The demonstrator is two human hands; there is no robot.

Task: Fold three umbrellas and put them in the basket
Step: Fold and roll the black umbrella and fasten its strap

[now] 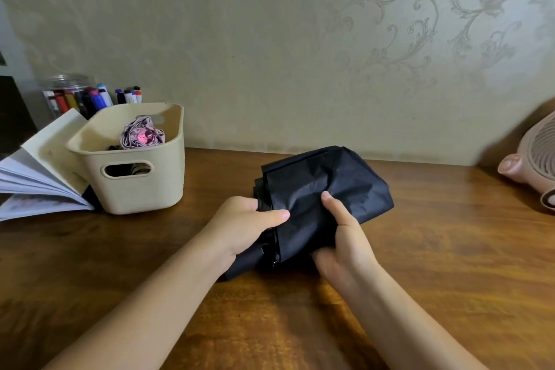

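While the basket [156, 189] sits way off left on the table [450, 249], the left hand [243, 225], the nearer one, has its fingers curled round the black umbrella [330, 180], lying kinda diagonal from near-left to far-right, and the right hand [345, 240] grips its fabric.

Position: worn on the head, above the table's [450, 264] near edge.
Facing: forward and down, toward the wall [240, 39].
Nearness: close; left hand [249, 227] and right hand [345, 239] sit mid-frame.
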